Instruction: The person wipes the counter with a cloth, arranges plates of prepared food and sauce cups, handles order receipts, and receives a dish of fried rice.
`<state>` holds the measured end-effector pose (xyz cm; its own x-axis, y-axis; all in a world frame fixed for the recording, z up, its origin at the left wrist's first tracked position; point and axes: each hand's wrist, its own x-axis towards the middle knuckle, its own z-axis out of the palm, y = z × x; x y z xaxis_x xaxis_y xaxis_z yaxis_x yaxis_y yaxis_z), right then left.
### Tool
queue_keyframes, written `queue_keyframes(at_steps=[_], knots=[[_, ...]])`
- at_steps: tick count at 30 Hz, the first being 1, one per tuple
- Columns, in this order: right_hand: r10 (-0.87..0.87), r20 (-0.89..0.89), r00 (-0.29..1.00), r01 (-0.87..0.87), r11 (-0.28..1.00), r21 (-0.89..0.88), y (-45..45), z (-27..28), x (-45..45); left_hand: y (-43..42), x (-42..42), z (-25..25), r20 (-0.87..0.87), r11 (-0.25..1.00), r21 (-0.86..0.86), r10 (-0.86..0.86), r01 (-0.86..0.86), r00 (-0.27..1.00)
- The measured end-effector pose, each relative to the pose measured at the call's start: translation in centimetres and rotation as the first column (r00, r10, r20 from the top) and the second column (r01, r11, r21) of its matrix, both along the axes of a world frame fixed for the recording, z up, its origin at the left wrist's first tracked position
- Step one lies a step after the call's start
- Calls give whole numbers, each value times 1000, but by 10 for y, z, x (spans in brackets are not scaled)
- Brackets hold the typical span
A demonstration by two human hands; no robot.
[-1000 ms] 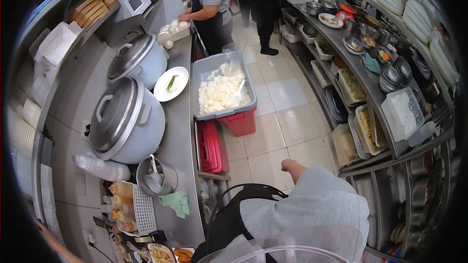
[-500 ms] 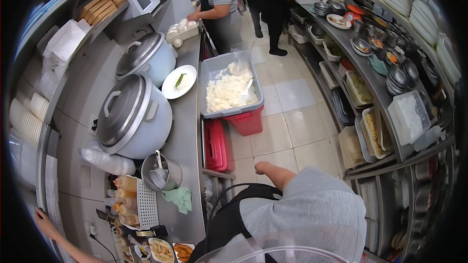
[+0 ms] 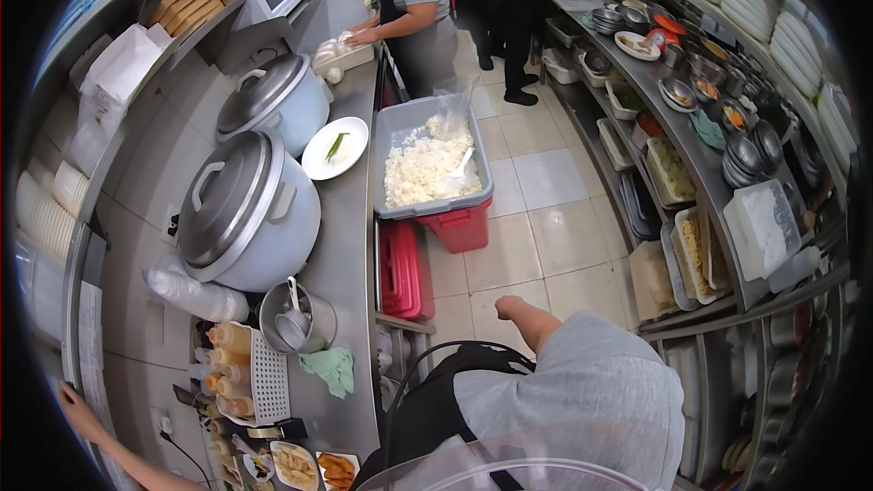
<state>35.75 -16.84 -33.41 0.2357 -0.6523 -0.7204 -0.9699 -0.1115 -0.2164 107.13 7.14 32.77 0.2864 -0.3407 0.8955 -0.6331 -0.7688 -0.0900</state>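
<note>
At the far left, my left hand [image 3: 80,414] is closed at the edge of the upper shelf [image 3: 76,327], beside papers on its front; some of its fingertips are hidden. My right hand [image 3: 512,307] hangs over the tiled floor with curled fingers and nothing visible in it. Ahead of that hand, a grey tub [image 3: 435,209] of cooked white rice [image 3: 423,173] sits over a red bin [image 3: 455,227]. A white scoop [image 3: 461,164] lies in the rice. On the steel counter [image 3: 341,245] stand two large lidded pots [image 3: 264,236] and a white plate [image 3: 314,159] with something green.
A steel pot [image 3: 314,327] with a ladle, a green cloth [image 3: 329,371] and a white basket [image 3: 270,382] of sauce bottles share the counter. Co-workers [image 3: 418,0] stand at the back. The right counter [image 3: 655,82] carries bowls and containers.
My right hand has shifted to the right, and my left hand slightly left and up. At the back, a co-worker in black has moved, and another person's arm shows more.
</note>
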Motion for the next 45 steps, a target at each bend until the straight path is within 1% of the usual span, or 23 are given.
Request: queue_keyframes(at_steps=[4,7,9,10,12,13,15,16,18,21,25,27,31,34,36,37,39,40,41,42,43,44,45], knots=[[9,-5,1000,-9,1000,11,2,-6,0,3,7,0,10,1000,15,-13,13,1000],[65,-5,998,-64,998,23,3,-3,10,3,7,0,35,999,37,23,-25,999],[101,27,995,-102,994,41,3,-2,16,2,13,-1,181,999,13,-33,32,983],[94,28,995,-95,994,44,4,-2,20,1,9,1,182,999,16,-41,39,982],[68,44,997,-70,997,31,4,-4,26,0,-4,8,33,982,129,134,-137,990],[64,45,997,-66,997,34,4,-14,26,-1,-9,8,35,982,132,130,-133,991],[91,88,992,-88,995,-45,-1,-31,30,-1,-13,7,110,981,135,126,-141,986],[92,87,992,-88,995,-44,-1,-35,30,1,-6,6,109,981,135,127,-141,986],[100,92,991,-95,994,-56,-2,-34,29,4,13,2,353,993,91,43,-80,935],[91,53,994,-92,996,16,-2,-17,28,4,5,4,379,989,100,66,-112,923],[97,38,995,-98,994,38,1,-12,21,7,16,3,424,985,92,96,-148,901],[91,11,996,-92,995,36,2,-11,19,7,23,3,503,985,50,117,-165,856],[87,6,996,-88,995,46,4,-2,21,4,5,3,467,981,43,148,-190,872],[128,12,992,-129,991,23,4,-1,26,1,-9,4,470,966,68,189,-248,862],[158,27,987,-158,987,2,2,-13,30,2,-1,3,332,986,59,129,-157,935],[181,25,983,-181,983,11,-1,-21,32,4,16,1,197,997,16,67,-71,978],[276,120,954,-271,961,-53,-9,-32,43,10,48,2,36,999,-30,-15,16,999],[314,165,935,-304,949,-79,-14,-43,52,8,38,2,-45,997,-69,-29,25,999],[304,160,939,-310,951,14,-22,-43,65,7,29,0,22,996,-85,-1,2,1000],[350,329,877,-310,936,-168,-23,-34,72,6,27,-2,87,995,-95,36,-28,996],[372,406,835,-328,928,-177,-30,-22,88,7,36,2,102,995,-92,-20,29,995],[429,435,792,-339,901,-271,-30,19,106,-5,-13,0,8,995,-97,29,-28,1000],[375,577,725,-295,927,-232,-34,38,127,-4,-16,6,-50,992,-33,117,-118,992]])
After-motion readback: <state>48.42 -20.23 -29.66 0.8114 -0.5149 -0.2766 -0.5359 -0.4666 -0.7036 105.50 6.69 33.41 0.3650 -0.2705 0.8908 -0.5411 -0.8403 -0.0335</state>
